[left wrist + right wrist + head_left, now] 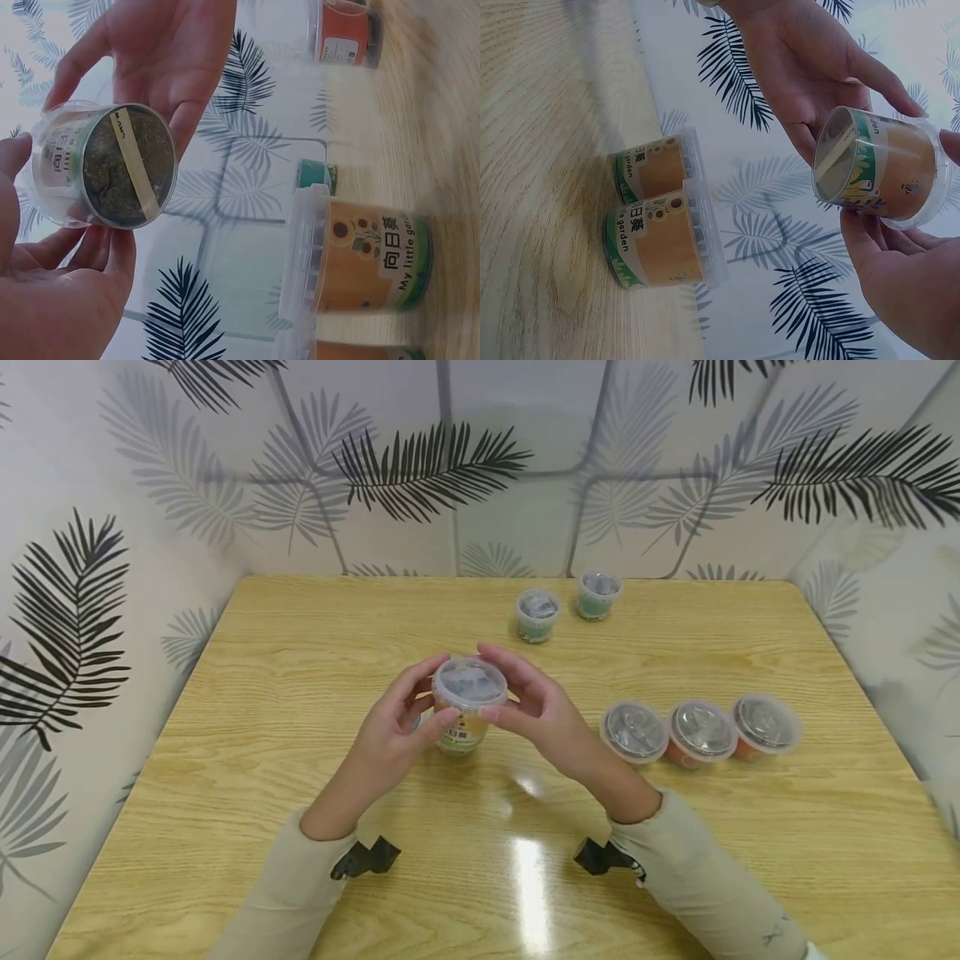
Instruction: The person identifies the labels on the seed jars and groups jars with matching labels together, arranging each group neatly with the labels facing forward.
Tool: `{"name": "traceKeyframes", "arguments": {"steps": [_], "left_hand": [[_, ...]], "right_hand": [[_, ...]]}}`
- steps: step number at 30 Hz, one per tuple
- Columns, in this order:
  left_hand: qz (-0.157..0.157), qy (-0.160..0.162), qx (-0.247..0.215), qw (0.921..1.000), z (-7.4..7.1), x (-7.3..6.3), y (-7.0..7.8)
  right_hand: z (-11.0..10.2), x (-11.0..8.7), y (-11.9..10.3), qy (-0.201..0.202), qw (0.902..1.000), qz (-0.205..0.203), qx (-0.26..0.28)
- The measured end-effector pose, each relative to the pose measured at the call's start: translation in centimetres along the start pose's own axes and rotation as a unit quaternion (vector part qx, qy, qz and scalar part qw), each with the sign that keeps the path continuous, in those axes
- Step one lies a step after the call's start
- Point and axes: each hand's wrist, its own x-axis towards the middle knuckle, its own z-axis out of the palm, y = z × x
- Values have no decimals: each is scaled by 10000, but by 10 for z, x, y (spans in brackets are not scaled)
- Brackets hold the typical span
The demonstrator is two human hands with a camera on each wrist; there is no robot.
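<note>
Both hands, the left (390,722) and the right (546,714), have their fingers curled around opposite sides of a clear-lidded, orange-labelled round plastic cup (467,703), thumbs at its near side. It is raised above the light wood-grain desk (300,652), lid uppermost. Its label shows part of 向日葵 in black; through its clear base, the left wrist view shows dark brown contents (105,176) and a pale flat strip (135,161) whose small writing I cannot read. In the right wrist view, two matching orange cups (664,240) (651,172) stand close together on the desk; the left wrist view gives such a label in full, 向日葵 and "My little garden". Farther back stand two small green cups with clear lids (537,618) (597,597), slightly apart. To the right, three red-orange cups with clear lids (634,732) (702,733) (765,724) stand in a row; one bears a white sticker (339,50), its print too small to read.
</note>
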Motion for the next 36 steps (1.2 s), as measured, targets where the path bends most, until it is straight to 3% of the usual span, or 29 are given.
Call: {"name": "traceKeyframes", "arguments": {"steps": [8,16,25,28,31,36], "left_hand": [[-35,226,-79,9997,-1,-1,-2],[-325,665,-391,9965,0,-3,3],[-532,428,-288,9972,-7,-3,6],[-593,267,-59,9979,-13,-2,9],[-649,106,473,9967,-21,0,13],[-610,-254,1635,9843,-33,8,22]], "right_hand": [[0,3,5,-219,9997,-69,2],[6,4,7,476,9985,-75,-255],[10,7,12,505,9985,-172,-120],[11,9,14,563,9975,-273,-319],[14,11,13,616,9956,-357,-604],[24,14,3,693,9900,-437,-1150]]}}
